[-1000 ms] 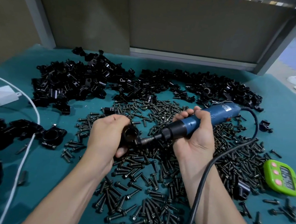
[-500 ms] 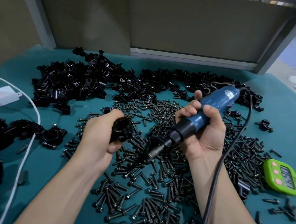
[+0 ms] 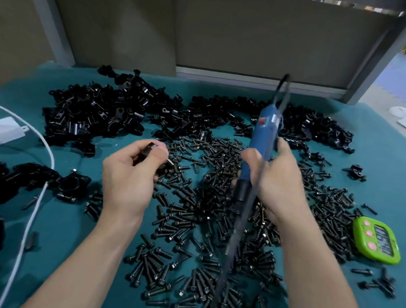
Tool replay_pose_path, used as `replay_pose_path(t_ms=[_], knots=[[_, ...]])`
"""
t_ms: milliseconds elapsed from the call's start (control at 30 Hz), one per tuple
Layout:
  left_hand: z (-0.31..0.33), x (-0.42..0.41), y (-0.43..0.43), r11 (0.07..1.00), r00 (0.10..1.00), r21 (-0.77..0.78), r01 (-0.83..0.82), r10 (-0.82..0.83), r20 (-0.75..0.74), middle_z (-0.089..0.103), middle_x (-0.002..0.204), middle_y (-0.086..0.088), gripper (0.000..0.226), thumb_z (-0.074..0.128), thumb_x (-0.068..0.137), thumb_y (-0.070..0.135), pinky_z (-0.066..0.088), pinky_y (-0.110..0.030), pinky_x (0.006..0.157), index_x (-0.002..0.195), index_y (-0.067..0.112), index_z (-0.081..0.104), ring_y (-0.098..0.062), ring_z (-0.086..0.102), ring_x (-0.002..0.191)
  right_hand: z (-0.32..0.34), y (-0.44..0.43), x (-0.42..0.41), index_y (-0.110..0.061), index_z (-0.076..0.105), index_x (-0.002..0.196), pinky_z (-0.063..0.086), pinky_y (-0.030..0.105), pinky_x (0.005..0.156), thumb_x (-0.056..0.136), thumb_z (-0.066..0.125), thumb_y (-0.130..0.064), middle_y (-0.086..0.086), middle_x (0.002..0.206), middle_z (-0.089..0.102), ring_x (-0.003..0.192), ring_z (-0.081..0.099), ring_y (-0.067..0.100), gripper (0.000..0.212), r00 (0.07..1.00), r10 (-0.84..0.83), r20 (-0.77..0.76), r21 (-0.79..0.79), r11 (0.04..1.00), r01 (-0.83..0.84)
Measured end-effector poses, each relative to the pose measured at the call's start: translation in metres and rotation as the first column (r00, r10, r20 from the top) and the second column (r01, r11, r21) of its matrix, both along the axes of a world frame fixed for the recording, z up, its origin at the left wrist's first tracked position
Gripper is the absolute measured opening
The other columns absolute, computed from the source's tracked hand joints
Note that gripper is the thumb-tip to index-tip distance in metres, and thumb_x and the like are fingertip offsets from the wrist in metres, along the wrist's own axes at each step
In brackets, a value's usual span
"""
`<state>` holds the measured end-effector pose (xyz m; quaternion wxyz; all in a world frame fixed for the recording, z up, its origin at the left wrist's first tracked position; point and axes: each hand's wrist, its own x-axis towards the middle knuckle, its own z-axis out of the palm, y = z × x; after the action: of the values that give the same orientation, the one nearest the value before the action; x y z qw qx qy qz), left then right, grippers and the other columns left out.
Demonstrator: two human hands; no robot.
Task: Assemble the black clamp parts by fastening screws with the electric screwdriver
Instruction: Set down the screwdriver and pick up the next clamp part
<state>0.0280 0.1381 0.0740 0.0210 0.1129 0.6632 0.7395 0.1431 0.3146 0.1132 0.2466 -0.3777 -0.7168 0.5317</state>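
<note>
At the left edge of the screws [image 3: 190, 217] strewn on the surface [image 3: 383, 172], the left hand [image 3: 126, 178] curls its fingers round a black clamp [image 3: 145, 153]. Over the screws' middle the right hand [image 3: 278, 187] is wrapped round the screwdriver [image 3: 264, 132], held near upright, nose down. Right of the screws lies a green timer [image 3: 377, 241]
</note>
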Motion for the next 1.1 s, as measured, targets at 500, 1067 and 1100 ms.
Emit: replay_pose_path(t_ms=[500, 1067, 1100], knots=[[-0.004, 0.016, 0.001, 0.945, 0.916, -0.282, 0.165, -0.253, -0.312, 0.074, 0.102, 0.022, 0.047, 0.094, 0.07, 0.018, 0.054, -0.011, 0.075, 0.101, 0.049, 0.077, -0.003, 0.071, 0.096, -0.008, -0.017, -0.002, -0.033, 0.064, 0.119, 0.042, 0.032, 0.068, 0.094, 0.065, -0.044, -0.01, 0.078, 0.062, 0.074, 0.059, 0.022, 0.027, 0.895, -0.285, 0.342, 0.625, 0.781, 0.01], [-0.007, 0.011, 0.011, 0.934, 0.931, -0.043, 0.354, -0.356, -0.081, 0.079, 0.111, 0.008, 0.029, 0.064, 0.09, 0.052, 0.055, -0.028, 0.097, 0.107, 0.035, 0.081, -0.01, 0.071, 0.113, -0.016, -0.031, -0.013, -0.001, 0.076, 0.104, 0.063, 0.032, 0.073, 0.083, 0.076, 0.013, 0.011, 0.079, 0.077, 0.073, 0.074, 0.021, 0.025, 0.869, 0.375, -0.323, -0.265, 0.845, -0.464], [-0.007, 0.01, 0.011, 0.939, 0.936, -0.042, 0.34, -0.343, -0.085, 0.079, 0.111, 0.008, 0.032, 0.063, 0.089, 0.055, 0.053, -0.032, 0.099, 0.105, 0.035, 0.082, -0.01, 0.071, 0.113, -0.016, -0.031, -0.012, -0.003, 0.077, 0.1, 0.063, 0.032, 0.072, 0.081, 0.077, 0.013, 0.011, 0.077, 0.076, 0.071, 0.074, 0.021, 0.024, 0.87, 0.371, -0.324, -0.266, 0.847, -0.46]])
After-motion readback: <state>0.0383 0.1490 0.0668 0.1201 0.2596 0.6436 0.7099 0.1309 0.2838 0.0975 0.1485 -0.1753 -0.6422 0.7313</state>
